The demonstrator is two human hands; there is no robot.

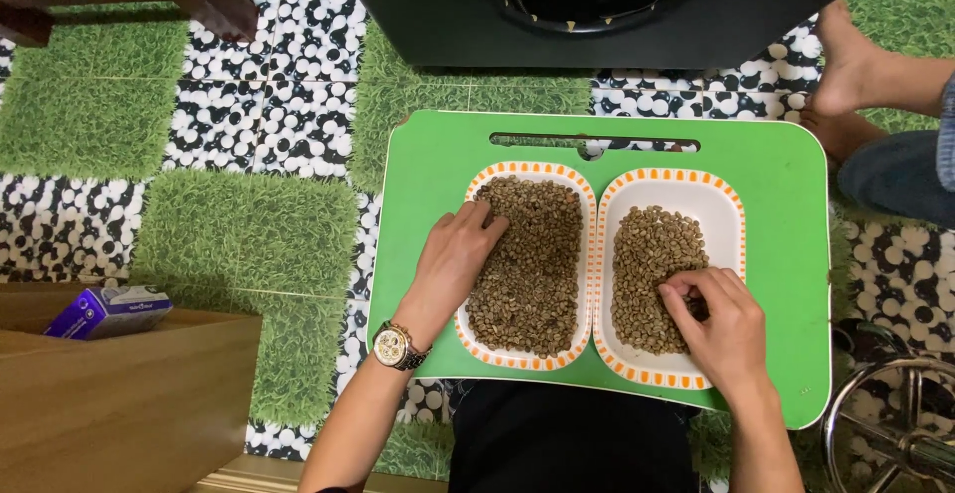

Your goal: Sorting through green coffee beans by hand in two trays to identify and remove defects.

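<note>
Greenish beans [527, 254] under flat, released left hand [456, 254] in left dish [587, 254]; right hand [721, 324] pinching beans in right dish [716, 195].

The scene is seen through a single camera, worn on the head and pointed almost straight down. The green tray [786, 214] is held near the middle of the frame, its far edge toward the top and its near edge cut across by the lap below. The view is set close enough that the tray fills nearly half the width. Patterned floor mats [199, 155] are taken in around it. No second view is supplied, so nothing is shared.
</note>
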